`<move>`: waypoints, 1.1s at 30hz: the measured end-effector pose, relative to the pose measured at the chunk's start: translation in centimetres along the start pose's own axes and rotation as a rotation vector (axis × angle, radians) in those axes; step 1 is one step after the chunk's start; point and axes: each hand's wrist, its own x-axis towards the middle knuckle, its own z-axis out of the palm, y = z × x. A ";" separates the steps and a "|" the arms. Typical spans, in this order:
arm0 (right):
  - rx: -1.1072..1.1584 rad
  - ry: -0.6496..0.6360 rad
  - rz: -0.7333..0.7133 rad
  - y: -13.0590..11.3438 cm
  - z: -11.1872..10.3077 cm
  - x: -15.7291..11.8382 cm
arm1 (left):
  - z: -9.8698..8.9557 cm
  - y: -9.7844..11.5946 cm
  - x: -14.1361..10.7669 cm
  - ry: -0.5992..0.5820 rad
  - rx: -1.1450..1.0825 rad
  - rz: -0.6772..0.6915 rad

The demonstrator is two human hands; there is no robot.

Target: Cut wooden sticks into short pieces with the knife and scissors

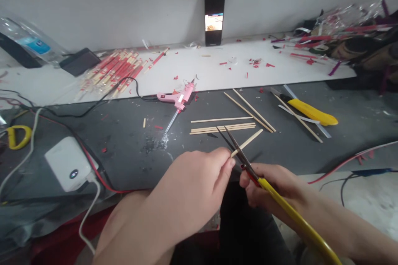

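One pale wooden stick (253, 138) is pinched near its lower end between the thumb and bent fingers of the left hand (194, 186), its free end pointing up and to the right above the dark tabletop (174, 153). The right hand (281, 182) has its fingers closed around the yellow-handled scissors (270, 191), whose blades stand parted at the tips, with the stick crossing them nearer the pivot. Just beyond the hands, a row of loose sticks (222, 128) lies side by side, and two slanting sticks (248, 109) rest to its right. Farther right, a yellow cutter (312, 112) lies among white strips and another stick. Behind and to the left sits a pink glue gun (178, 98), and beyond it a heap of red-wrapped sticks (115, 70) covers part of the white ledge (186, 62). A lit phone (214, 18) leans upright against the wall.
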 end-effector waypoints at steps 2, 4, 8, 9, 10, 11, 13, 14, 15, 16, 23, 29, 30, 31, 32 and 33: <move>-0.056 0.023 0.000 -0.4 0.2 0.0 | 0.6 0.4 0.0 0.069 0.113 0.013; -0.122 0.058 -0.010 -0.8 0.3 0.2 | 1.3 0.8 0.0 0.145 0.199 0.007; -0.271 0.091 0.013 -1.2 0.2 1.0 | 2.4 1.1 0.7 0.162 0.314 -0.043; -0.306 0.083 0.049 -1.2 0.0 1.3 | 2.6 1.0 1.0 0.143 0.327 -0.048; -0.327 0.066 0.089 -1.3 -0.3 1.5 | 2.7 0.8 1.4 0.126 0.335 -0.050; -0.334 0.040 0.130 -1.3 -0.6 1.7 | 2.9 0.6 1.8 0.110 0.338 -0.047; -0.325 -0.002 0.181 -1.5 -1.3 2.2 | 3.0 0.1 2.7 0.092 0.341 -0.032; -0.320 -0.026 0.190 -1.6 -1.6 2.4 | 3.1 -0.1 3.1 0.085 0.342 -0.022; -0.318 -0.050 0.193 -1.6 -1.9 2.6 | 3.1 -0.4 3.5 0.085 0.345 -0.016; -0.323 -0.066 0.202 -1.7 -2.2 2.9 | 3.0 -0.6 3.9 0.086 0.343 -0.019; -0.268 -0.148 0.258 -1.4 -3.0 5.0 | 2.3 -2.1 5.2 0.058 0.245 -0.060; -0.156 -0.190 0.364 -1.1 -3.0 6.2 | 2.3 -3.2 6.1 0.048 0.162 -0.018; -0.144 -0.196 0.379 -1.2 -2.9 6.4 | 2.3 -3.3 6.3 0.043 0.153 -0.017; -0.132 -0.205 0.392 -1.2 -2.9 6.6 | 2.4 -3.4 6.4 0.038 0.145 -0.019; -0.124 -0.214 0.409 -1.2 -2.9 6.7 | 2.4 -3.5 6.5 0.033 0.138 -0.023; -0.122 -0.220 0.426 -1.2 -2.9 6.9 | 2.4 -3.5 6.6 0.029 0.134 -0.028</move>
